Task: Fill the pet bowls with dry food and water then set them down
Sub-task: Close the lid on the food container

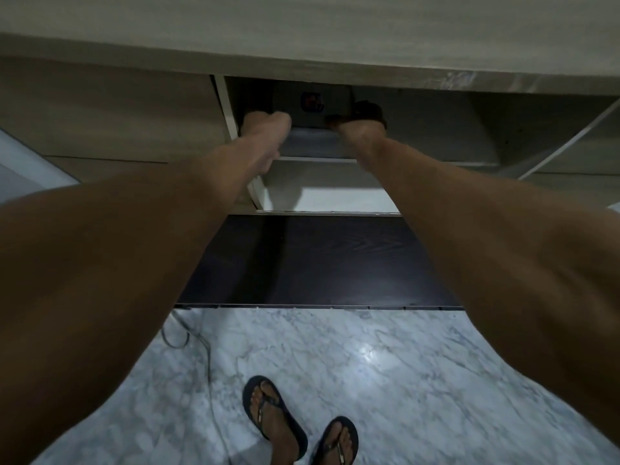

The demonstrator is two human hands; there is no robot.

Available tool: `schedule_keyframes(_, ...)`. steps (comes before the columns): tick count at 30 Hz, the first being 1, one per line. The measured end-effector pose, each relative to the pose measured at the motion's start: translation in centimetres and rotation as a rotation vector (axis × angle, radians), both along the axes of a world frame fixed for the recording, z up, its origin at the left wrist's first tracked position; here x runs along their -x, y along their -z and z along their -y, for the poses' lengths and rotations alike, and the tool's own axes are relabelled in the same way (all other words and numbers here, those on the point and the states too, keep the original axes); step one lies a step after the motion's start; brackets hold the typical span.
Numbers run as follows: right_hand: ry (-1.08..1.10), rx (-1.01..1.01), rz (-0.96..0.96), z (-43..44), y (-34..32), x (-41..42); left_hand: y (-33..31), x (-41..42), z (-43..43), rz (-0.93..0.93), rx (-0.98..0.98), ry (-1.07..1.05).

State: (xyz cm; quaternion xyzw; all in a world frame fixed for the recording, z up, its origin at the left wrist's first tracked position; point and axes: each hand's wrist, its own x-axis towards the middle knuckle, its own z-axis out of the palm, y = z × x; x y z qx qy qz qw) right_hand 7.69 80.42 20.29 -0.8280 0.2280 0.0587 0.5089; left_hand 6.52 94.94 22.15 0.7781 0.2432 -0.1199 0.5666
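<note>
Both my arms reach into an open cabinet compartment (419, 129) under a pale counter. On its shelf stands a dark grey package (312, 95) with a red and blue label. My left hand (265, 125) is curled against the package's lower left corner. My right hand (355, 127) grips its lower right corner, with the fingers lost in shadow beside a black shape (369, 110). No pet bowl is in view.
The cabinet door (567, 142) hangs open at the right. A white lower shelf (335, 196) lies under the package, above a dark wood plinth (318, 260). On the marble floor (385, 370), a thin cable (204, 350) runs left of my sandalled feet (271, 414).
</note>
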Motion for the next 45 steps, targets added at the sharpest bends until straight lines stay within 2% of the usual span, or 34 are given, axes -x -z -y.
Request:
schedule_keyframes(3,0.003,0.082,0.051,-0.5,0.7,-0.5,0.2,-0.5,-0.5,-0.008,0.033,0.001)
schedule_keyframes(16,-0.043,0.296,0.050,-1.3,2.2,-1.4,0.9,-0.5,-0.7,-0.036,0.057,0.003)
schedule_keyframes(22,-0.041,0.292,0.053,-1.1,2.6,-1.4,1.3,-0.4,-0.9,-0.042,0.044,0.034)
schedule_keyframes(27,0.015,0.200,0.120,-1.2,3.7,-1.5,2.6,-0.6,-1.1,-0.028,0.025,0.046)
schedule_keyframes(34,0.056,0.038,0.120,-1.1,5.0,-2.0,3.2,-0.3,-1.2,0.008,0.023,0.091)
schedule_keyframes(37,0.117,-0.115,0.136,-1.2,4.5,-1.3,2.4,0.1,-1.4,0.031,0.032,0.090)
schedule_keyframes(40,0.173,-0.180,0.210,-1.1,3.4,3.1,2.5,2.4,-1.7,0.122,-0.050,0.133)
schedule_keyframes(42,0.192,-0.281,0.229,-0.7,3.6,7.7,2.5,5.4,-2.2,0.168,0.024,0.134)
schedule_keyframes(44,0.276,-0.327,0.127,0.2,2.6,13.7,4.9,10.9,-4.4,0.123,0.047,0.146)
schedule_keyframes(45,0.335,-0.342,0.085,1.1,3.0,17.3,5.8,15.5,-6.0,0.028,0.003,0.132)
